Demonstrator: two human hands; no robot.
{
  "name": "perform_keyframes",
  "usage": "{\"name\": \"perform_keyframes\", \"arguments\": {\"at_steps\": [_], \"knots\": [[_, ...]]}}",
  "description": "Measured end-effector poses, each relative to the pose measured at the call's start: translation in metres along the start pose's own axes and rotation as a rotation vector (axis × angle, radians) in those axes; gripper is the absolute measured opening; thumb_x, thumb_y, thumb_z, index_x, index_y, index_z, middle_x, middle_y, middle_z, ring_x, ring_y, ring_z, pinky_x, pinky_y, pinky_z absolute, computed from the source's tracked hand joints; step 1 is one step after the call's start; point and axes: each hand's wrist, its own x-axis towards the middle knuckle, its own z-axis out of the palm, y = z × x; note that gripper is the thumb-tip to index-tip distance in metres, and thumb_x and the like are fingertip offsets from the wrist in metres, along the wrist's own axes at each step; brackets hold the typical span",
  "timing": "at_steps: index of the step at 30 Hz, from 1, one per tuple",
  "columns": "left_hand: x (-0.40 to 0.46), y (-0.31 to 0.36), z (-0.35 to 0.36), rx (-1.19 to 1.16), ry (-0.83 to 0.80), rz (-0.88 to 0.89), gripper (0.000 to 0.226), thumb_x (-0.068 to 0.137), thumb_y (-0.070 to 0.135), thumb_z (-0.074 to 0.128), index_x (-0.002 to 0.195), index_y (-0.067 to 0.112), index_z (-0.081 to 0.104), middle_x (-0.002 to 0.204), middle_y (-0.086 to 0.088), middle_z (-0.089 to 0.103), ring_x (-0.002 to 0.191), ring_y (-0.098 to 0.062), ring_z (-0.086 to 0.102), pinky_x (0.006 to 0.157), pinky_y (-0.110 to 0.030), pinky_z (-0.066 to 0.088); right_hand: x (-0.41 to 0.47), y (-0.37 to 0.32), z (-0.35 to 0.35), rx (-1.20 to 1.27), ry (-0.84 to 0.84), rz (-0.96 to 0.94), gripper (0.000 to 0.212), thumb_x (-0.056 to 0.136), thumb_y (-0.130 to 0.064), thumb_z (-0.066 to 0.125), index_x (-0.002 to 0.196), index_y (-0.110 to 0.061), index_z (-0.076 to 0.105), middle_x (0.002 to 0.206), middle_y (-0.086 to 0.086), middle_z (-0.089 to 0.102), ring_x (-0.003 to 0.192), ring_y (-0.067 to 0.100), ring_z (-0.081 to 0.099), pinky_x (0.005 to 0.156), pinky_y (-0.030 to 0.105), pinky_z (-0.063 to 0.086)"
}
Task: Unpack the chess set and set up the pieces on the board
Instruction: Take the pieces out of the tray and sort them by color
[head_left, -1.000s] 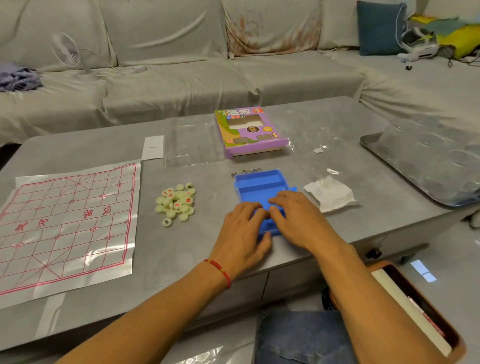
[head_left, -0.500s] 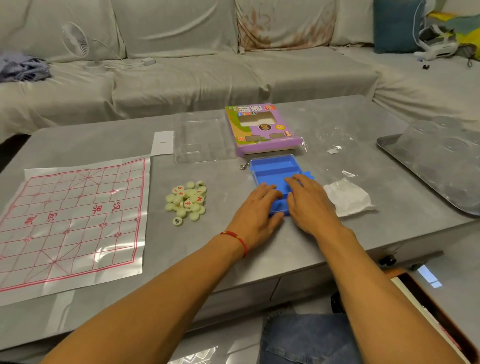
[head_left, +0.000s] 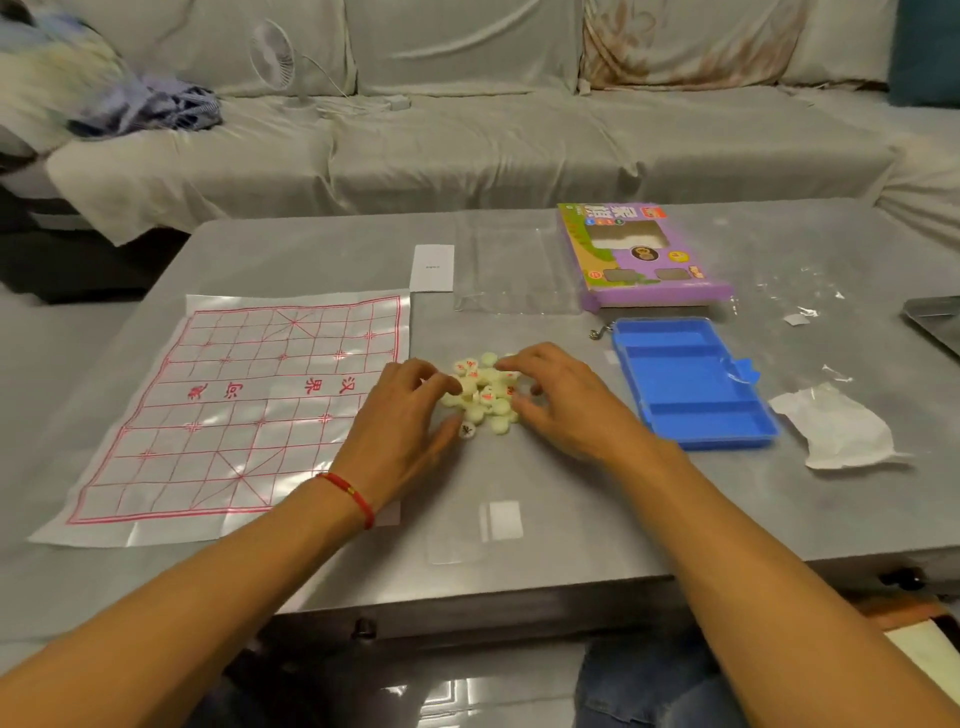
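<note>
Chess pieces (head_left: 483, 395), pale round discs marked in red and black, are found heaped in a loose pile at the centre of the frame, on the grey table (head_left: 571, 519) just right of the board sheet (head_left: 244, 405). No piece is seen on the sheet, whose red grid lies flat at centre left; unpacking is judged largely done, and placement of every piece is judged outstanding.

The left hand (head_left: 400, 431) is set against the pile's left edge, fingers loosely curved, tips touching the discs. The right hand (head_left: 561, 400) is set against the right edge likewise. Whether any single disc is pinched cannot be told.

Further right, the blue tray (head_left: 691, 384) is noted empty, with crumpled wrapping (head_left: 836, 431) beside it. Beyond, at upper centre, the clear lid (head_left: 514, 265) and purple box (head_left: 639, 254) are recorded.
</note>
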Motion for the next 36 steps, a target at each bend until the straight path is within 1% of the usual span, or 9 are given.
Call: {"name": "perform_keyframes", "arguments": {"at_steps": [2,5,11,18,21,24,27,30,36], "knots": [[0.004,-0.001,0.007,-0.055,-0.048,0.003,0.049,0.086,0.051,0.061,0.128,0.027,0.054,0.134,-0.006,0.047,0.119,-0.023,0.044,0.098,-0.034,0.042,0.011,0.001,0.005,-0.021,-0.042,-0.001,0.041,0.093,-0.030,0.064,0.134,-0.028,0.057,0.129,-0.004,0.051,0.105,0.013,0.055,0.094,0.030,0.048],[0.022,-0.002,0.021,-0.101,-0.088,-0.020,0.060,0.084,0.052,0.065,0.136,0.028,0.049,0.142,-0.006,0.042,0.125,-0.025,0.041,0.103,-0.034,0.037,0.022,0.008,0.010,-0.047,0.001,0.004,0.028,0.092,-0.029,0.066,0.120,-0.026,0.067,0.115,-0.003,0.058,0.096,0.013,0.057,0.089,0.032,0.049],[0.058,-0.013,0.032,-0.212,-0.101,-0.048,0.050,0.085,0.047,0.066,0.131,0.027,0.056,0.125,-0.001,0.054,0.109,-0.019,0.053,0.092,-0.029,0.048,0.027,0.020,0.009,0.086,0.122,0.097,0.019,0.090,-0.025,0.070,0.108,-0.028,0.073,0.099,-0.006,0.065,0.083,0.003,0.060,0.078,0.019,0.049],[0.051,-0.013,0.023,-0.169,-0.039,0.014,0.038,0.091,0.040,0.060,0.126,0.025,0.060,0.125,-0.001,0.055,0.108,-0.018,0.051,0.093,-0.029,0.047,0.013,0.016,-0.005,0.104,0.199,0.157,0.015,0.090,-0.023,0.070,0.104,-0.027,0.073,0.091,-0.013,0.068,0.080,0.004,0.063,0.071,0.013,0.050],[0.038,-0.002,0.010,-0.149,0.012,0.048,0.033,0.091,0.038,0.060,0.120,0.023,0.063,0.117,-0.002,0.057,0.098,-0.015,0.051,0.083,-0.024,0.046,-0.001,0.004,-0.013,0.229,0.204,0.169,0.015,0.084,-0.023,0.077,0.098,-0.025,0.074,0.083,-0.013,0.069,0.074,0.006,0.063,0.070,0.018,0.053],[0.018,0.015,-0.003,-0.188,-0.015,0.090,0.032,0.087,0.034,0.066,0.116,0.023,0.064,0.104,0.001,0.061,0.082,-0.008,0.048,0.070,-0.016,0.038,-0.025,-0.015,-0.006,0.338,0.077,0.177,0.016,0.079,-0.028,0.083,0.093,-0.027,0.075,0.075,-0.008,0.069,0.066,0.006,0.062,0.068,0.021,0.054],[-0.009,0.037,-0.007,-0.271,-0.147,0.024,0.044,0.083,0.031,0.069,0.124,0.026,0.054,0.102,0.007,0.059,0.081,-0.007,0.051,0.068,-0.011,0.038,-0.047,-0.028,0.011,0.291,0.040,0.206,0.015,0.079,-0.033,0.082,0.091,-0.029,0.073,0.074,-0.011,0.067,0.068,0.004,0.062,0.065,0.014,0.052],[-0.027,0.051,-0.003,-0.296,-0.212,-0.016,0.051,0.082,0.028,0.069,0.127,0.026,0.045,0.108,0.005,0.056,0.091,-0.010,0.051,0.079,-0.018,0.043,-0.052,-0.032,0.021,0.277,0.094,0.235,0.018,0.079,-0.031,0.082,0.093,-0.026,0.072,0.073,-0.009,0.066,0.069,0.005,0.062,0.064,0.012,0.051],[-0.028,0.047,0.006,-0.303,-0.135,-0.024,0.032,0.087,0.034,0.067,0.114,0.021,0.057,0.099,0.004,0.061,0.084,-0.008,0.053,0.078,-0.021,0.049,-0.053,-0.034,0.012,0.200,-0.002,0.240,0.028,0.084,-0.029,0.077,0.111,-0.028,0.071,0.081,-0.015,0.067,0.073,-0.002,0.063,0.064,0.003,0.044]]}}
